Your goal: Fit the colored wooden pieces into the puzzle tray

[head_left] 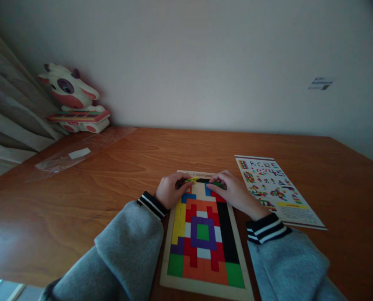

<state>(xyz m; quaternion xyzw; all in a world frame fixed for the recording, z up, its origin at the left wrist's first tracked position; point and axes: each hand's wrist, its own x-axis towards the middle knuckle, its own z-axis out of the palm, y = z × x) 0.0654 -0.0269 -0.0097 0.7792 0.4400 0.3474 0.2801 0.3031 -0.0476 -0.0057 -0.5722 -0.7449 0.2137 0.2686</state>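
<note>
Though blurry, board lettering (200,174) beyond left hand (171,190) (yellow piece (192,179)) and right hand (234,191)

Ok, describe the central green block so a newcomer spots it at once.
On the brown table, between the grey sleeves, lies a wooden puzzle board. Near its middle sits the squarish green block. Purple pieces surround it on all sides, unlike the green blocks in the two near corners.

A cow toy (75,98) stands beside the curtain (12,96), near crumpled clear plastic (56,162) on the table (136,154).
</note>
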